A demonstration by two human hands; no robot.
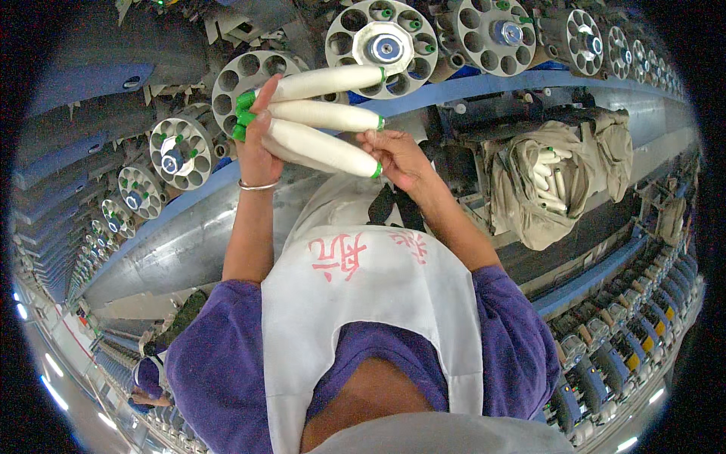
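My left hand (pixel 261 147) grips a fan of white yarn bobbins with green tube ends. The upper bobbin (pixel 325 82), the middle bobbin (pixel 329 115) and the lower bobbin (pixel 321 145) point right, their wide green ends by my left fingers. Part of another white bobbin seems to show beneath the lower one. Beside the right-hand tips, my right hand (pixel 401 159) is closed, thumb and fingers pinched together between the middle and lower bobbins. Whatever lies in that pinch is too small to make out.
Round bobbin magazines (pixel 382 49) with holes line the machine ahead, some holding green-tipped tubes. At right hangs an open beige cloth bag (pixel 522 204) with several white bobbins. A blue rail (pixel 628 79) runs along the machine. Another person (pixel 149 378) is at far lower left.
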